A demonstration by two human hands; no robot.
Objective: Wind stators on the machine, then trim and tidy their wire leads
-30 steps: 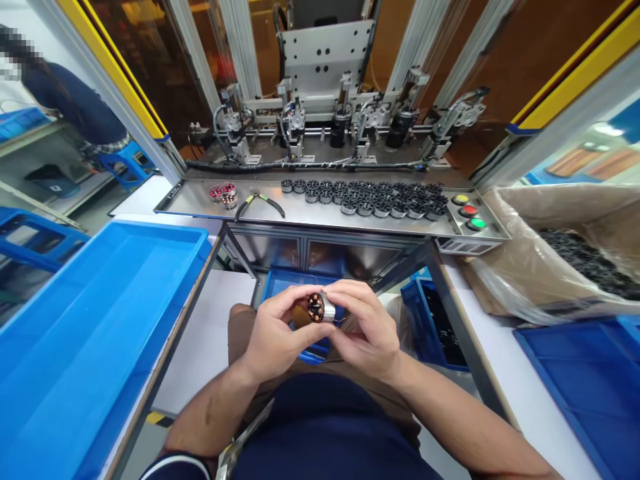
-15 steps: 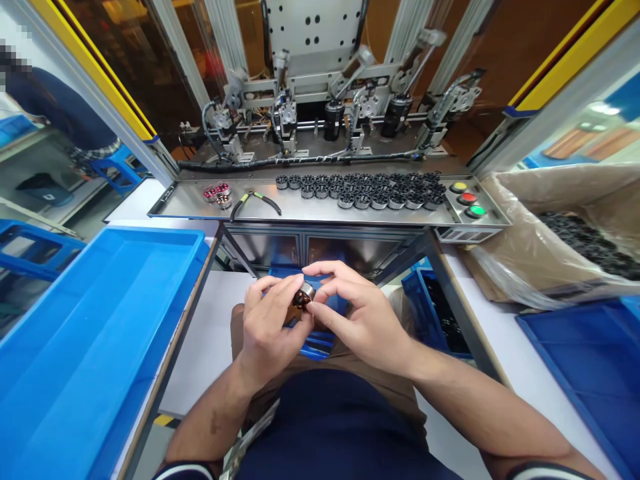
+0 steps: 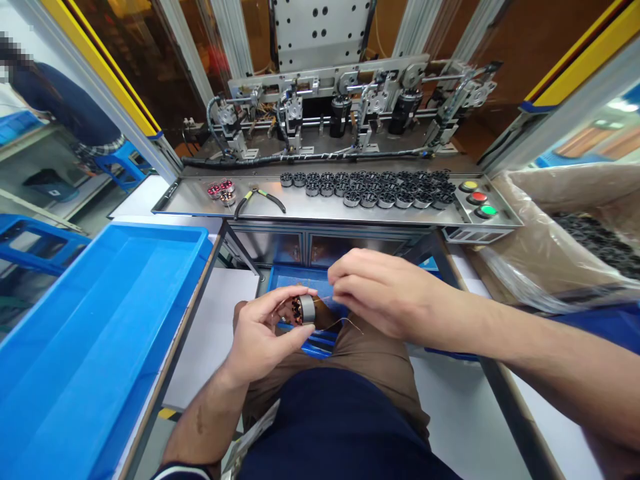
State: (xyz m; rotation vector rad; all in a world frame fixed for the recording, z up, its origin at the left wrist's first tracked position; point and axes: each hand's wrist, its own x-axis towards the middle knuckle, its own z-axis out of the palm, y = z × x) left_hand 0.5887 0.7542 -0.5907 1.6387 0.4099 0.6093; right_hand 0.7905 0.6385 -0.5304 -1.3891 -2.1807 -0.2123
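Note:
My left hand [image 3: 267, 333] grips a wound motor stator [image 3: 306, 309] between thumb and fingers, above my lap. The stator has a silver outer ring and black slots with copper windings facing left. To its right, my right hand [image 3: 373, 293] is closed with the fingertips pinched together. A thin copper wire runs from the stator toward those fingertips. Another loose wire end [image 3: 345, 320] curves out below, over my knee. Cutting pliers [image 3: 259, 200] with green and black handles lie on the metal tray, beside several red-and-copper stators [image 3: 221, 191].
Several rows of black-and-silver stators [image 3: 370, 190] stand on the metal tray [image 3: 310, 212]. At its right end sit yellow, red and green buttons [image 3: 479, 198]. Machine fixtures [image 3: 340, 113] are behind. A blue tray [image 3: 100, 333] lies left; a plastic-lined box [image 3: 575, 267] stands right. Another person [image 3: 65, 107] is far left.
My right hand has moved away from the stator to the right, drawing a wire out. The left hand keeps the stator, whose silver side now shows more. The machine's upper arms behind have swung down.

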